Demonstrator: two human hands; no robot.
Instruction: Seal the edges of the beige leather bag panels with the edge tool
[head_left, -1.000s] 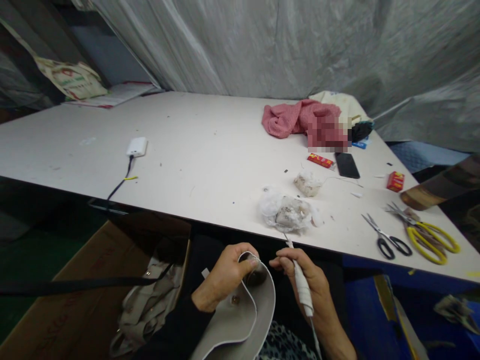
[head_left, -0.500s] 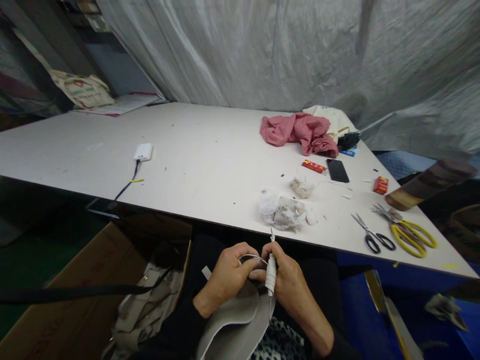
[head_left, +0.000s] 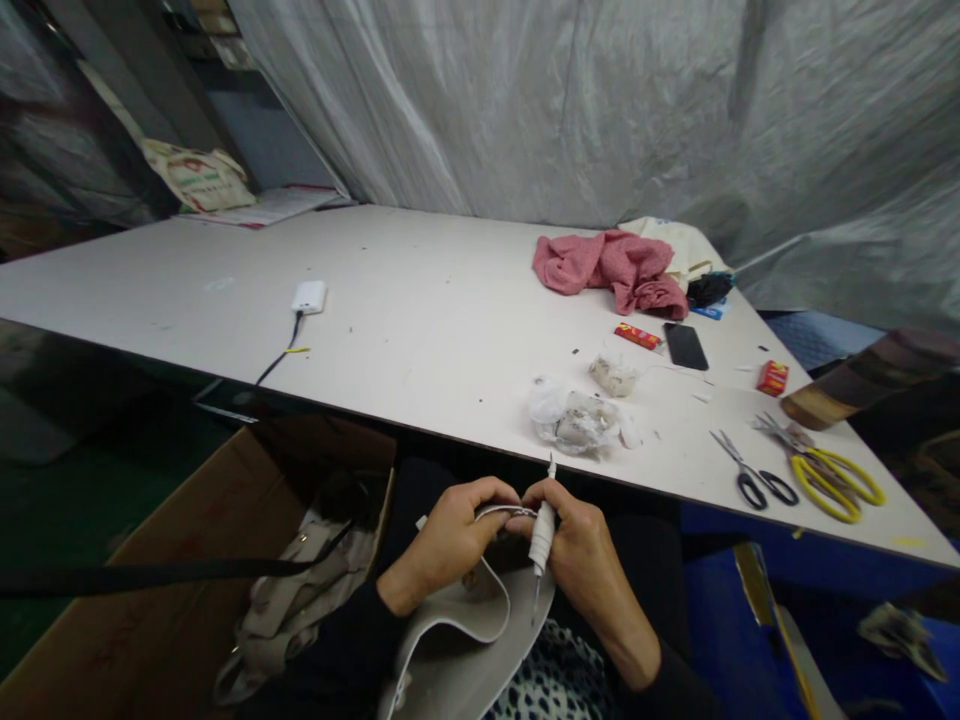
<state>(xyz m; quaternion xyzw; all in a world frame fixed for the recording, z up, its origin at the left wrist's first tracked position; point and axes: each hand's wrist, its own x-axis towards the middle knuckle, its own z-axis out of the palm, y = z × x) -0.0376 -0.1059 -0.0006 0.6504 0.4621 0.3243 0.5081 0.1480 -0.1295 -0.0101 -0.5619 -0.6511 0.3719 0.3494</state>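
Note:
At my lap, below the table's front edge, my left hand (head_left: pixel 450 535) is closed in a pinch on the upper rim of a pale beige, leather-like bag (head_left: pixel 487 650). A round brass-coloured fitting shows inside its curved fold. Close beside it, my right hand (head_left: pixel 589 560) is closed around a thin awl-like tool (head_left: pixel 541 540) wrapped in white tape. Bare metal sticks out at both of its ends, one tip up and the other down over the bag. The right fingertips also meet the bag's rim, touching or nearly touching the left fingers, which partly hide the edge.
On the table (head_left: pixel 420 330) are crumpled clear plastic (head_left: pixel 581 420), black-handled scissors (head_left: pixel 752 475), yellow-handled scissors (head_left: pixel 836 480), a phone (head_left: pixel 685 346), a pink cloth (head_left: pixel 611 265) and a white device with a cable (head_left: pixel 309 297). A cardboard box (head_left: pixel 172 560) holding beige bags stands left; blue bins (head_left: pixel 720 620) stand right.
The view has shifted slightly, so the table things sit a little further right. The bag's fold has opened wider and its fitting now shows. Both hands keep their holds.

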